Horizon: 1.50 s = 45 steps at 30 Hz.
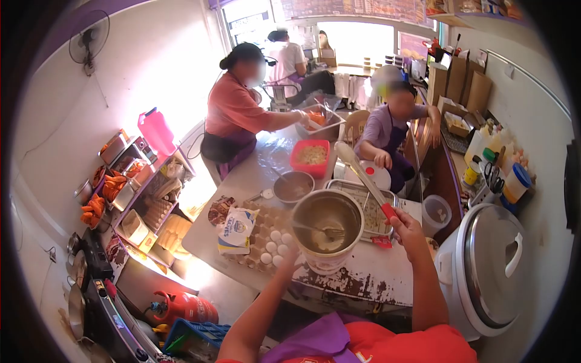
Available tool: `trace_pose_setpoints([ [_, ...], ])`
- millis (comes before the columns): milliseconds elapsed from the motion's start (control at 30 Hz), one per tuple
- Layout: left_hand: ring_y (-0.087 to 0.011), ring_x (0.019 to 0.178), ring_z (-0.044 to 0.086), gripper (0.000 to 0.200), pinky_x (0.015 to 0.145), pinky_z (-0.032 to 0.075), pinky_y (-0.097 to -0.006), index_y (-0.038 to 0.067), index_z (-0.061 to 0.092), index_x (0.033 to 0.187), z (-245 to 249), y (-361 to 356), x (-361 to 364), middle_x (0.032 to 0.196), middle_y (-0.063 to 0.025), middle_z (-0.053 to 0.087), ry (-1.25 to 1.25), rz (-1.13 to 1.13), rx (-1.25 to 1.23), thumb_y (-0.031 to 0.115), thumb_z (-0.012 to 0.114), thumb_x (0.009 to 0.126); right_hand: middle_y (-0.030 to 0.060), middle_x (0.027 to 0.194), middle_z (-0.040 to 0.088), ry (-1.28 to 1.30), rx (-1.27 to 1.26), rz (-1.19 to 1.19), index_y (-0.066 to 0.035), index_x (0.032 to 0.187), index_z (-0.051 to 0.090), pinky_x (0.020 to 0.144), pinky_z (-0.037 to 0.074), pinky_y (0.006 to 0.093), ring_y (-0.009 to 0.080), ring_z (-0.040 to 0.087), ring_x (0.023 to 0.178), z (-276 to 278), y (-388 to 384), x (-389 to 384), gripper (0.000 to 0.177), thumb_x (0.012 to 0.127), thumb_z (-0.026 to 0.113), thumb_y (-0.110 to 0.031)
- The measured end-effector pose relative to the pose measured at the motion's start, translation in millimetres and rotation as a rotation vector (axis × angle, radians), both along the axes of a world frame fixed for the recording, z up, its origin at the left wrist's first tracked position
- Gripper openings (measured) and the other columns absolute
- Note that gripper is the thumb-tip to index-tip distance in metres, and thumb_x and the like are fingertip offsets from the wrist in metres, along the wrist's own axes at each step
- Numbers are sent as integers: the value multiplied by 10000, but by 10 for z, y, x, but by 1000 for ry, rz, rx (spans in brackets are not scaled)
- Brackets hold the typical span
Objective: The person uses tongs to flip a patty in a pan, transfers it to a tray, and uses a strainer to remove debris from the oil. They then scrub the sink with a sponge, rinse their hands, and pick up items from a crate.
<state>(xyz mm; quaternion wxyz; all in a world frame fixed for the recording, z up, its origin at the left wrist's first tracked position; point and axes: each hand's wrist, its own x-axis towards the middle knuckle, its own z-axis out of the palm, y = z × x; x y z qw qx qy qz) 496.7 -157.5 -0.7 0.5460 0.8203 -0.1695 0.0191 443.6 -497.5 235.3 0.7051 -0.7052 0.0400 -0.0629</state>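
My right hand (407,227) is closed round the red handle of metal tongs (363,175), which point up and away to the left. Below and left of the tongs stands a white bucket (327,263), with a whisk-like utensil (330,232) inside it. Close by the bucket's left side is my left hand (290,259), its fingers blurred. White eggs (278,243) sit in a cardboard egg tray (249,261) beside that hand. On the tray lies a printed glove packet (236,230). A metal rack tray (380,209) is behind the bucket, partly covered by the tongs.
A bowl (294,187) and red tub (310,156) stand farther along the table (203,233). One person (239,103) in orange works at left; another (390,127) sits at right. A large lidded pot (496,266) is at my right, a red gas cylinder (190,307) lower left.
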Motion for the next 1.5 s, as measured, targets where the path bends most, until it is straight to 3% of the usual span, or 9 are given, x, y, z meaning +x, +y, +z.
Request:
trace_pose_setpoints([
  [200, -266, 1150, 508, 521, 984, 379, -333, 37, 412, 1338, 182, -408, 392, 1260, -170, 521, -140, 0, 546, 297, 543, 905, 64, 934, 616, -111, 101, 152, 16, 1308, 438, 464, 297, 157, 16, 359, 518, 503, 272, -360, 550, 895, 592, -313],
  [433, -263, 1153, 507, 522, 986, 378, -331, 35, 417, 1334, 154, -891, 210, 1257, -170, 523, -89, -244, 495, 301, 548, 904, 60, 1004, 619, -112, 224, 389, 3, 1346, 394, 542, 336, 155, 15, 432, 632, 596, 548, -553, 606, 887, 600, -335],
  [567, -261, 1154, 507, 523, 987, 378, -329, 34, 419, 1331, 90, -1342, -26, 1256, -170, 525, 10, -485, 410, 304, 551, 903, 44, 1155, 573, -18, 145, 591, -34, 1376, 375, 742, 405, 171, 31, 502, 906, 625, 690, -642, 566, 912, 569, -293],
  [667, -260, 1155, 507, 523, 988, 377, -328, 33, 421, 1329, 69, -1636, -165, 1254, -171, 526, 75, -633, 365, 306, 553, 902, 109, 1109, 598, -60, 51, 680, -14, 1363, 376, 897, 396, 255, 124, 539, 1000, 488, 765, -643, 502, 944, 503, -259],
  [1067, -255, 1159, 506, 525, 992, 376, -324, 30, 429, 1322, -15, -1842, -634, 1250, -171, 530, 346, -874, 243, 313, 561, 900, 221, 1245, 531, -109, -67, 725, 22, 1320, 416, 994, 358, 362, 299, 493, 1184, 140, 1031, -687, 511, 927, 514, -289],
  [1200, -253, 1161, 506, 526, 993, 375, -323, 29, 432, 1320, -118, -1281, -898, 1248, -171, 531, 504, -760, 182, 316, 563, 899, 191, 1257, 531, 22, -60, 798, 17, 1313, 429, 993, 363, 344, 259, 507, 1168, 76, 1182, -628, 495, 929, 513, -283],
  [1267, -252, 1162, 506, 527, 994, 375, -322, 29, 433, 1319, -189, -841, -1122, 1247, -171, 532, 587, -603, 133, 317, 565, 898, 91, 1188, 550, 94, 54, 876, -11, 1357, 383, 922, 391, 267, 151, 506, 1080, -55, 1331, -566, 522, 928, 530, -269],
  [1333, -251, 1162, 506, 527, 995, 375, -321, 28, 434, 1317, -213, -355, -1411, 1246, -171, 532, 646, -362, 66, 319, 566, 898, 30, 1087, 578, 170, 150, 944, -22, 1364, 381, 738, 431, 183, 52, 523, 861, -111, 1547, -534, 521, 924, 543, -250],
  [1500, -228, 1142, 524, 538, 977, 393, -322, 21, 462, 1291, 408, 555, -2364, 1227, -164, 550, 681, 506, -125, 369, 567, 895, 29, 1019, 587, 312, 211, 1135, -7, 1350, 390, 534, 343, 160, 25, 411, 604, -114, 2228, -539, 512, 920, 544, -238],
])
